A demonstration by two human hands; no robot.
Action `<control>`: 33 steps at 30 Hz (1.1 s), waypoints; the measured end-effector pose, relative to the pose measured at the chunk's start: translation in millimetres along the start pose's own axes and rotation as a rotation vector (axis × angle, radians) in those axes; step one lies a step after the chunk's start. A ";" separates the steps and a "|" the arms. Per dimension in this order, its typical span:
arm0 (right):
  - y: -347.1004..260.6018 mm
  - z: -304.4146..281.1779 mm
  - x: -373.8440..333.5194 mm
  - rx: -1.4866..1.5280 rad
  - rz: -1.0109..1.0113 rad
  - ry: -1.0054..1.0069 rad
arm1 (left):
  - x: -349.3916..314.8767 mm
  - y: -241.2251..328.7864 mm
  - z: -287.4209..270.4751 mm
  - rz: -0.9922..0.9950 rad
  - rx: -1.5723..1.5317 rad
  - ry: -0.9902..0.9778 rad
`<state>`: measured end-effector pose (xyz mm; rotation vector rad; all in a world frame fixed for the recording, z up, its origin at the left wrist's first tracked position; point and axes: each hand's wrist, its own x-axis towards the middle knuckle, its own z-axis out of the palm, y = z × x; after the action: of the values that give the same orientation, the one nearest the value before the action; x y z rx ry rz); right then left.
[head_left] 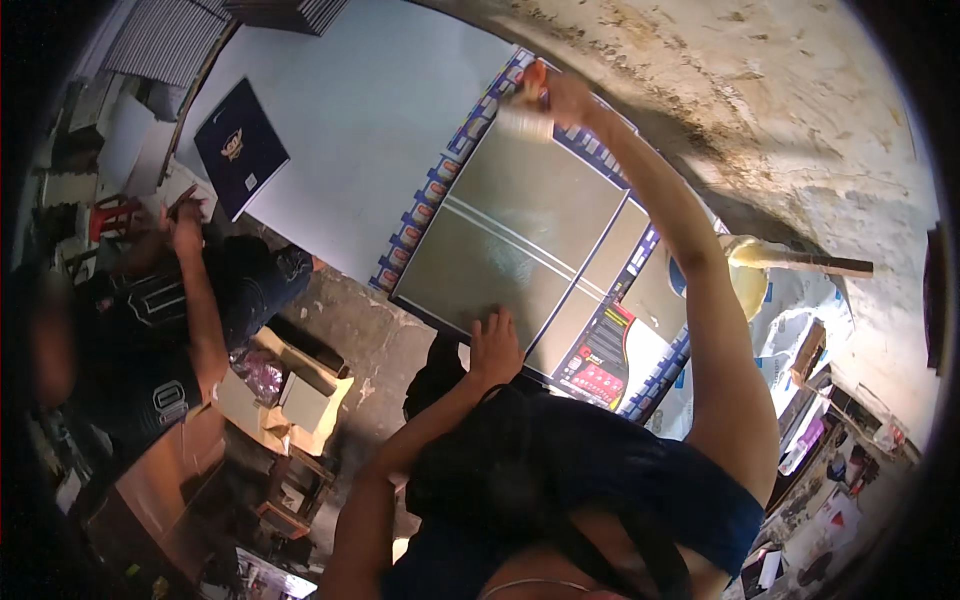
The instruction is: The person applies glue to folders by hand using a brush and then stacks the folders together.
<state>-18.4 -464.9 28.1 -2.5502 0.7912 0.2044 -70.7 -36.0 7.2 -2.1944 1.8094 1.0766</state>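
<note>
Navy top is filling my foreground; left hand, spread flat, is presumably steadying a grey, white-striped rectangular board beneath; right hand, apart, is gripping a blurred cream-bristled brush at its far end.

Dark-blue top, black strap, bare hands.

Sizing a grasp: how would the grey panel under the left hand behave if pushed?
The grey panel is probably stiff, given its straight edges. Lying flat and broad, it seems unlikely to roll. Its glossy patch may be wet, so possibly slick or tacky.
</note>
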 end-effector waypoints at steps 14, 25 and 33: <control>-110.5 21.2 29.4 -0.087 -0.456 -0.162 | -4.7 2.2 10.4 -0.049 -0.127 0.071; -108.3 70.5 -42.7 -0.168 -0.821 0.101 | 0.0 -1.9 24.3 -0.010 0.047 0.108; -50.7 70.6 -227.6 -0.376 -0.814 -0.177 | -5.3 0.0 20.5 0.009 0.068 0.144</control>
<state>-177.5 -281.3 46.6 -2.9111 -0.4141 0.3206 -80.2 -21.6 -5.0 -2.2799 1.8835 0.8652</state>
